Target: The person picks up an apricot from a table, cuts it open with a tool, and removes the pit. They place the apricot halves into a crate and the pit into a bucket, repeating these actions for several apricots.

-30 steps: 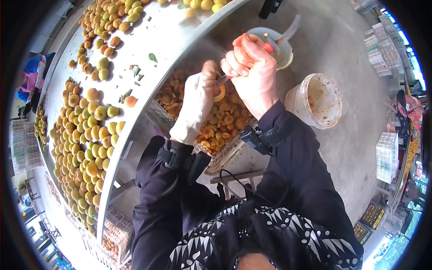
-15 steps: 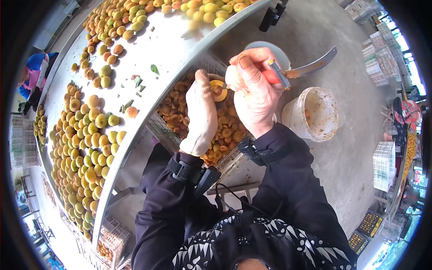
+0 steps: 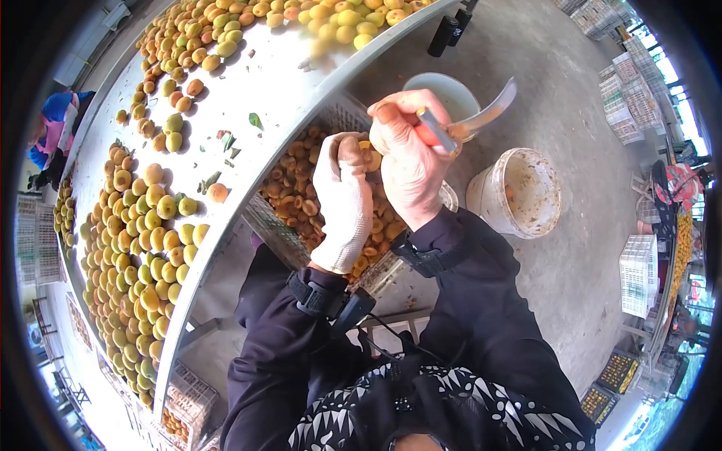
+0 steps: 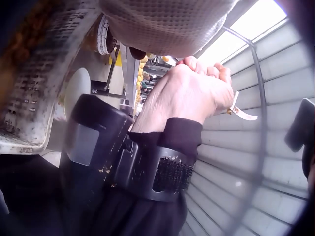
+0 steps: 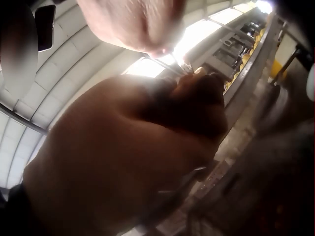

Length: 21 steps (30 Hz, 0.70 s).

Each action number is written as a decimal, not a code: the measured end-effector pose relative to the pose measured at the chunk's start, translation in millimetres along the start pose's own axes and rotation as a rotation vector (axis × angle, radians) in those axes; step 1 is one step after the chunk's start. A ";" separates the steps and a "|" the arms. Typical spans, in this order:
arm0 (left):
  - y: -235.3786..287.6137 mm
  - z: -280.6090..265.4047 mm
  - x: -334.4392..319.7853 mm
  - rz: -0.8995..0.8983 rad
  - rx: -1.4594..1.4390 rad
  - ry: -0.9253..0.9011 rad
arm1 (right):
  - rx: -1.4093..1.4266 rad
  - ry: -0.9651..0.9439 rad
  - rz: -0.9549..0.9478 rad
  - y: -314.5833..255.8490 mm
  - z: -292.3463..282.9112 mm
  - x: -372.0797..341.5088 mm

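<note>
My left hand (image 3: 342, 199), in a white knit glove with stained fingertips, holds an apricot (image 3: 371, 156) whose cut yellow flesh shows between the hands. My bare right hand (image 3: 410, 161) grips a curved knife (image 3: 492, 111) by its red handle, the blade pointing away to the right. A short metal piece (image 3: 438, 131) sticks out by the thumb side of that fist. Both hands are over a crate (image 3: 274, 225) full of apricot halves (image 3: 304, 203). In the left wrist view the glove (image 4: 167, 24) hides the fruit; the right wrist view is dark over the right hand (image 5: 118, 147).
A white table (image 3: 278, 83) piled with whole apricots (image 3: 143, 255) curves along the left. To the right stands a stained white bucket (image 3: 481, 199), with a pale basin (image 3: 451, 90) behind the right hand. Another person (image 3: 56, 124) is across the table. Stacked crates (image 3: 639, 274) line the right.
The hands have drawn apart slightly and come nearer the body since a second ago. The knife blade has swung outward to the right, and the left fingers have curled in more around the apricot.
</note>
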<state>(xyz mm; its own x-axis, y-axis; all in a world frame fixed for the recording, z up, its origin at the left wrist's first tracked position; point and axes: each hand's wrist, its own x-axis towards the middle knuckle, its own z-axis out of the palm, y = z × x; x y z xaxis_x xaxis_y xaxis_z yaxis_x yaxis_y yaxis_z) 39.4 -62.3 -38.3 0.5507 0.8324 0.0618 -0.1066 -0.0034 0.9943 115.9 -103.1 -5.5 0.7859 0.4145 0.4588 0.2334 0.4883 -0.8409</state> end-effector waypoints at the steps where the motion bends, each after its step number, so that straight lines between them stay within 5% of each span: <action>1: -2.1 1.2 -0.1 0.024 -0.016 0.017 | 0.113 0.024 0.042 2.8 -0.3 2.4; 4: -2.9 2.1 -1.3 0.064 0.001 0.050 | 0.268 0.048 0.120 3.9 0.5 3.2; 14: -9.9 -5.1 4.6 -0.001 -0.001 0.056 | 0.112 -0.123 0.114 12.3 -1.2 5.6; 16: -11.7 -5.6 5.6 -0.003 -0.058 0.052 | -0.150 -0.190 -0.052 8.9 1.6 6.0; 18: -11.8 -6.0 6.1 -0.004 -0.115 0.045 | -0.072 -0.286 0.111 6.2 2.3 0.2; 21: -13.4 -4.4 7.9 -0.022 -0.124 0.055 | -0.175 -0.218 -0.086 10.8 3.9 0.4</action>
<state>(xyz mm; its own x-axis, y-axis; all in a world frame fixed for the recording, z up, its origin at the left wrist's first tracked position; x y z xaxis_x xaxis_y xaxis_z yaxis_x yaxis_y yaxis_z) 41.6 -53.3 -51.5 0.5080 0.8607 0.0318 -0.1980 0.0807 0.9769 116.5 -94.6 -13.3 0.6216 0.5422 0.5654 0.4039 0.3965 -0.8244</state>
